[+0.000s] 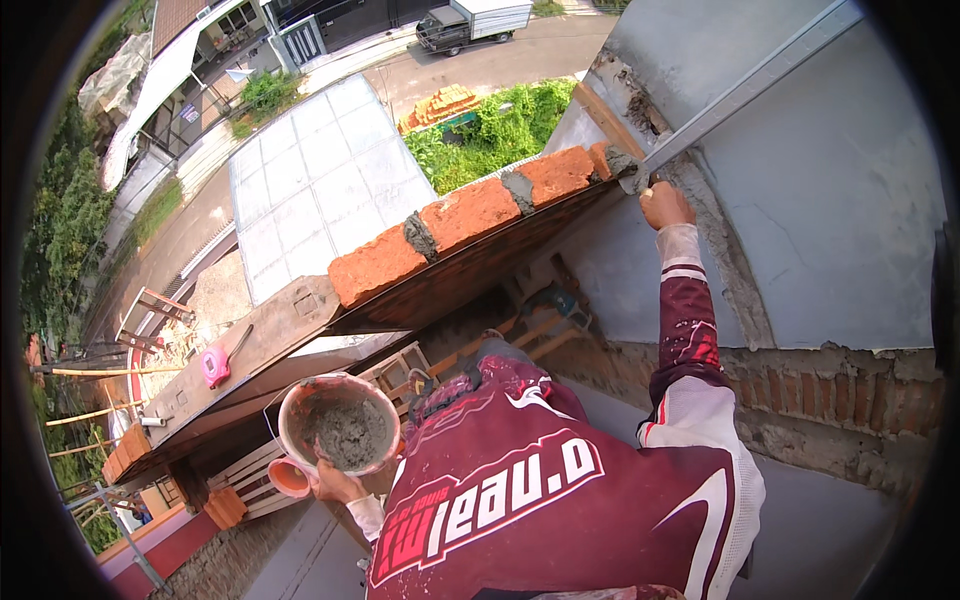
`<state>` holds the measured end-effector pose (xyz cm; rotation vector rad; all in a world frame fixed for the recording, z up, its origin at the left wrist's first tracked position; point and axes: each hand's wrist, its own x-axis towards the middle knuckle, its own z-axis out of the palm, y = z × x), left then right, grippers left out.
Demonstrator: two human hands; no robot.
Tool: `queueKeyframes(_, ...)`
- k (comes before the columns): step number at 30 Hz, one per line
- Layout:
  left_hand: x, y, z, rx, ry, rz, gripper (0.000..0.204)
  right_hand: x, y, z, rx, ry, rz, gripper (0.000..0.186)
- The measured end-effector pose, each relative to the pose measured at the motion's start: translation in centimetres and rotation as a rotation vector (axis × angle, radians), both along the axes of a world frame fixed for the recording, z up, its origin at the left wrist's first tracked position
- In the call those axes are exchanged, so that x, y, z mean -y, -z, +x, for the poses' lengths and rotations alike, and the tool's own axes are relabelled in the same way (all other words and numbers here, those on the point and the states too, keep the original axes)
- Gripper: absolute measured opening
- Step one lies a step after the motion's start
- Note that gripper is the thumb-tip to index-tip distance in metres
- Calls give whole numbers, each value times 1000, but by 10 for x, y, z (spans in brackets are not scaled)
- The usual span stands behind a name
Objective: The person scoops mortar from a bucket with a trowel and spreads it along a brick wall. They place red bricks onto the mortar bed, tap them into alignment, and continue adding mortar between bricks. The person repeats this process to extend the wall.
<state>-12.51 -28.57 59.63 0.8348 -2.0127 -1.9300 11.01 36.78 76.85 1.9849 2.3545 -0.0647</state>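
Note:
My right hand [668, 205] is closed round a trowel [634, 182], its handle mostly hidden in my fist. The grey blade is at the right end of a row of orange bricks [470, 210], touching wet mortar [618, 162] beside the wall. Grey mortar fills the joints between the bricks. At lower left, my left hand [340, 484] grips the near rim of a bucket [290, 425] holding wet mortar [352, 432]. An orange cup-like container [289, 478] sits against the bucket, next to that hand; whether my fingers touch it, I cannot tell.
A pink tape measure [214, 366] lies on the board [275, 318] left of the bricks. A metal straightedge [750, 85] slants along the grey wall [840, 190]. Beyond the brick row is a drop to a pale roof [330, 170] and a street with a truck [470, 28].

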Motion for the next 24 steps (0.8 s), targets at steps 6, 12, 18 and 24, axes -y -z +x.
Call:
queueKeyframes(6,-26,-14,5,-3,42,11,14,-38,43,-27,157,-30,-20,28)
queueKeyframes(12,-11,2,11,3,30,9,26,-16,25,-20,35,42,1,28)
queueKeyframes(18,-8,-5,15,-48,170,-84,32,71,15,-41,-707,-396,-446,34)
queueKeyframes(24,-35,-33,0,-242,292,-460,11,256,16,-153,-207,-1391,-476,31)
